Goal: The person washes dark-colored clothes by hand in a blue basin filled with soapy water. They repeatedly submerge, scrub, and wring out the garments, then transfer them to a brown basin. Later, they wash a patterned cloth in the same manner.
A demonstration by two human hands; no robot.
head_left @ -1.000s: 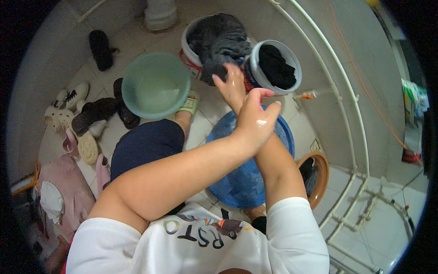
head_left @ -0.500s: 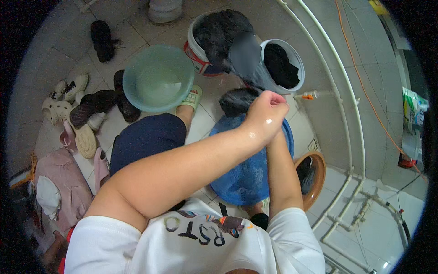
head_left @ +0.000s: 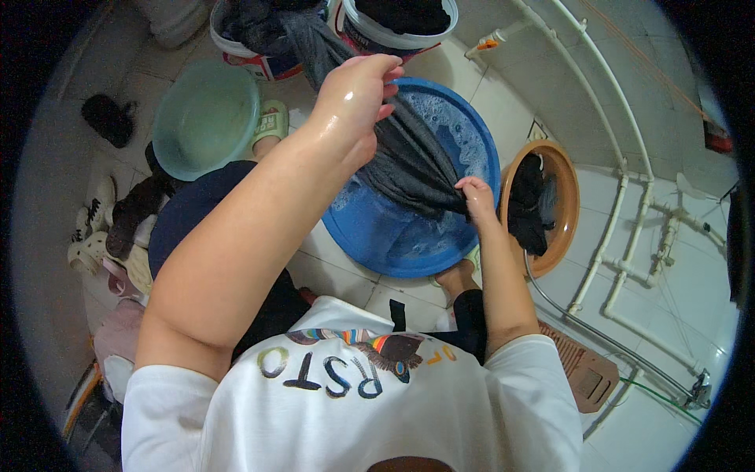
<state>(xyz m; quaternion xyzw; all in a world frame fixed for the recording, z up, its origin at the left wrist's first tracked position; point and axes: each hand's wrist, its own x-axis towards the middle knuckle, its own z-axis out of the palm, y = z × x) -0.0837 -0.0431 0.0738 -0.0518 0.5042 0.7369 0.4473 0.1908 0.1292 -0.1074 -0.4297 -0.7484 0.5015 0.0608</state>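
1 pale green basin stood left of the blue basin. Beyond the blue basin were 2 buckets: a left-hand bucket and a right-hand bucket, each filled with dark fabric. 1 long, dark grey cloth slanted from the left-hand bucket across the blue basin, its long axis running near and rightward, its near end pointing at that basin's right side. Of 2 hands, the left hand, above the blue basin's far-left rim, curled its fingers against the cloth; whether it gripped could not be told. The right hand, over the blue basin's right side, pinched the near end. Right of the blue basin stood 1 orange-brown basin.
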